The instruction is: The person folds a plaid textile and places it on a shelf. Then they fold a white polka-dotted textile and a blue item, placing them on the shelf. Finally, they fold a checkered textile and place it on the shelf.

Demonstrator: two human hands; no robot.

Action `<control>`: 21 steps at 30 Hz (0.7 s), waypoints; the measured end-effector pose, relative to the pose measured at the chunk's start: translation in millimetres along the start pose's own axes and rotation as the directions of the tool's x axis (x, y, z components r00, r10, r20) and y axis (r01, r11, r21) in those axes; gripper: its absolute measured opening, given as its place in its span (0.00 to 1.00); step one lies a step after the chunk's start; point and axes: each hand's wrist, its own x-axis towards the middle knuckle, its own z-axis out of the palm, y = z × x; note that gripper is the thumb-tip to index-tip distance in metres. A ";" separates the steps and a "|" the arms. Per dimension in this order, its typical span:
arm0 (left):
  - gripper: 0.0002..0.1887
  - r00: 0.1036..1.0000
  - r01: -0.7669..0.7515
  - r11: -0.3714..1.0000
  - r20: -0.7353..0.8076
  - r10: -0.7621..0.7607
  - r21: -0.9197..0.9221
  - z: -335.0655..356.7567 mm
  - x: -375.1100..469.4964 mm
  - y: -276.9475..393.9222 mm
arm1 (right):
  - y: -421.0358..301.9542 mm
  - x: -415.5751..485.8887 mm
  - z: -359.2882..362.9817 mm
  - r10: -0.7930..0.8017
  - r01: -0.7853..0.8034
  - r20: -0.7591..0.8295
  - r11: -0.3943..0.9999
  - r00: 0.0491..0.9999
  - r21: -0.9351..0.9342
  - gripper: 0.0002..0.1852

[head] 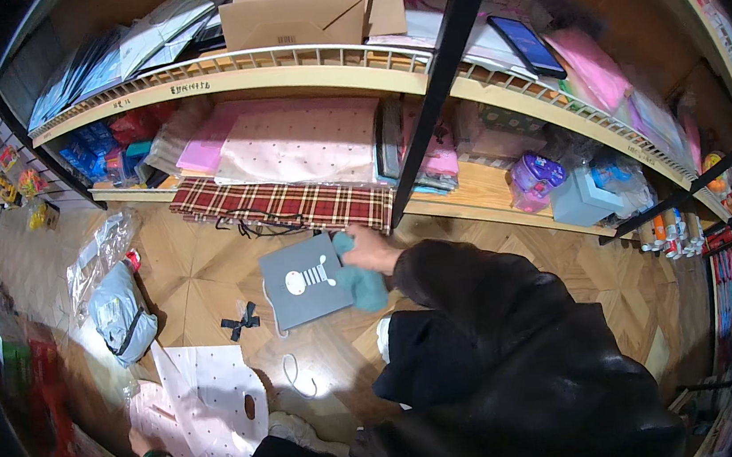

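Observation:
My right hand (368, 249) grips a fuzzy teal cloth (367, 288) over the right edge of a gray bag (304, 280) with a striped giraffe-like print, lying on the wooden floor. My left hand (143, 442) is at the left edge of a pale pink dotted plastic bag (214, 405) with an oval handle hole; its fingertips are partly hidden, and its hold on the bag is unclear. A black ribbon bow (240, 321) and a loose white cord (296, 378) lie between the two bags. A gray wrapped bundle (122, 314) rests at the left.
Red plaid bags (283, 204) lie along the lower shelf's front. Behind them are more dotted bags (303, 138). A cardboard box (294, 18) and a phone (526, 46) are on the upper shelf. A black shelf post (438, 87) stands ahead. Clear plastic wrapping (97, 250) lies left.

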 end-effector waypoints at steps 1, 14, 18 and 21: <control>0.25 0.963 -0.254 0.959 -0.128 0.238 -0.125 -8.5 -8.4 20.9 | 12.7 -2.3 -5.1 -0.027 0.021 -0.064 0.995 0.998 -0.099 0.25; 0.36 0.687 -0.062 0.438 0.281 0.671 -0.897 -14.9 -110.2 401.2 | 75.1 -22.9 8.7 0.261 -0.289 0.217 0.951 0.941 0.109 0.42; 0.43 0.666 0.154 0.483 0.452 0.594 -0.862 7.4 -120.4 438.9 | 87.5 -15.1 38.1 0.242 -0.298 0.302 0.942 0.922 0.155 0.46; 0.44 0.609 0.192 0.504 0.505 0.612 -0.842 22.8 -122.0 448.5 | 98.5 -6.6 59.1 0.253 -0.340 0.346 0.914 0.904 0.220 0.43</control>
